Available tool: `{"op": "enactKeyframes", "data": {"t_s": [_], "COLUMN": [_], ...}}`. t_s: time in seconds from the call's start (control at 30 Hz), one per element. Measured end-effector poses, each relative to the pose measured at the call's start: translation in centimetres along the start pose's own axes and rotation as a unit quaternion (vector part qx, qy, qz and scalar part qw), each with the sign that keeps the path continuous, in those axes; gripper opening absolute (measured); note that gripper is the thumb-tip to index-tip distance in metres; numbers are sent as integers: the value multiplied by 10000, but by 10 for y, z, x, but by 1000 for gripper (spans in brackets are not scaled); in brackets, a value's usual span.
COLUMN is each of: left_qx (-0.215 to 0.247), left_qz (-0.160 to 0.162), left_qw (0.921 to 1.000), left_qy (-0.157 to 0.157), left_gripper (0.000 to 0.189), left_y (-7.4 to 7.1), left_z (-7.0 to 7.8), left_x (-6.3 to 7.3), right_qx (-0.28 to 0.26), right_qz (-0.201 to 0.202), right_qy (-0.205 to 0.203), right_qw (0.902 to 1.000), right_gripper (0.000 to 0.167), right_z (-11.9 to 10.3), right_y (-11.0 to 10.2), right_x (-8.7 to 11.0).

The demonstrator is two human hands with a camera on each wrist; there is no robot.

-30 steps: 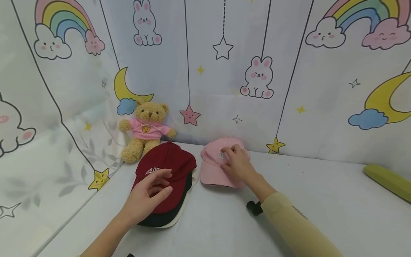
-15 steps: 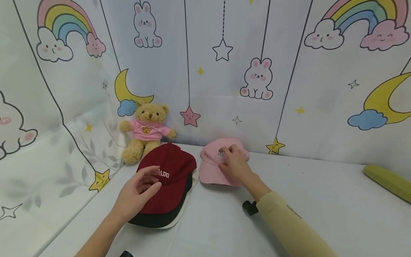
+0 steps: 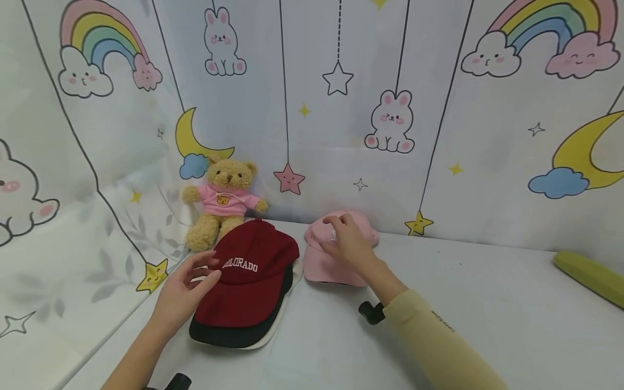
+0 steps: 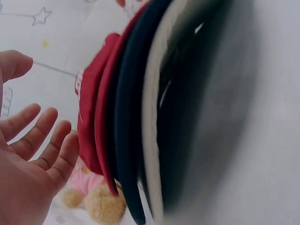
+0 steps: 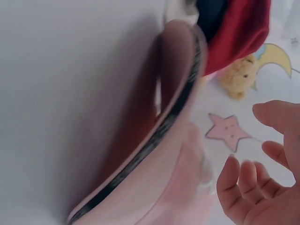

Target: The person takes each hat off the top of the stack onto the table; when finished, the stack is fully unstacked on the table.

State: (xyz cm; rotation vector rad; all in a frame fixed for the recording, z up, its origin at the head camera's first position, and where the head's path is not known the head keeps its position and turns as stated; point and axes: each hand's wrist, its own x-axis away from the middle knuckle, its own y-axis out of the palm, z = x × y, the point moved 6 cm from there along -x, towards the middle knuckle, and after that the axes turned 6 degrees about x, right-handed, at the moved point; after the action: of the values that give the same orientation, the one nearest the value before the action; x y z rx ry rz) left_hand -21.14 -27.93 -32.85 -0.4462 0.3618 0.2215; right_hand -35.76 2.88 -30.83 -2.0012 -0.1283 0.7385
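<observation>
A dark red baseball cap with white COLORADO lettering tops a stack in the head view. Under it show the brims of a dark navy cap and a cream cap. My left hand hovers at the stack's left side, fingers loosely bent and holding nothing. To the right of the stack sits a pink baseball cap with a small white emblem. Above its crown is my right hand, thumb and fingers spread apart with nothing between them. In the right wrist view a gap shows between fingers and cap.
A teddy bear in a pink top sits behind the stack, against the patterned backdrop. A green object lies at the table's right side. Black camera pieces show by the wrists.
My left hand has moved left, off the front of the red cap, so its lettering now shows whole. The right hand has stayed over the pink cap, shifting slightly left.
</observation>
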Motion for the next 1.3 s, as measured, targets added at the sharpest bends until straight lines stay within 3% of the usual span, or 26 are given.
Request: {"op": "enactKeyframes", "data": {"t_s": [0.2, 0.43, 0.77, 1.03, 1.3], "left_qx": [-291, -530, -563, -581, -452], "left_qz": [1, -87, -485, -706, -883], "left_qw": [9989, 9950, 9874, 9810, 9772], "left_qy": [-366, -846, -1395, -1710, -1875], "left_gripper": [51, 59, 70, 70, 69], "left_y": [-5, -10, -16, -16, -12], "left_z": [-17, -35, -57, -68, -69], "left_x": [-2, -3, -3, -2, -2], "right_qx": [-520, -1099, -1288, -2101, -2219], "right_qz": [-120, -260, -430, -621, -722], "right_qy": [35, 131, -204, 307, 642], "right_qw": [9986, 9935, 9905, 9752, 9703], "right_gripper": [42, 52, 52, 53, 55], "right_z": [-17, -38, -74, -81, -81], "right_y": [5, 19, 37, 55, 63], "right_x": [-7, -14, -20, -19, -16]}}
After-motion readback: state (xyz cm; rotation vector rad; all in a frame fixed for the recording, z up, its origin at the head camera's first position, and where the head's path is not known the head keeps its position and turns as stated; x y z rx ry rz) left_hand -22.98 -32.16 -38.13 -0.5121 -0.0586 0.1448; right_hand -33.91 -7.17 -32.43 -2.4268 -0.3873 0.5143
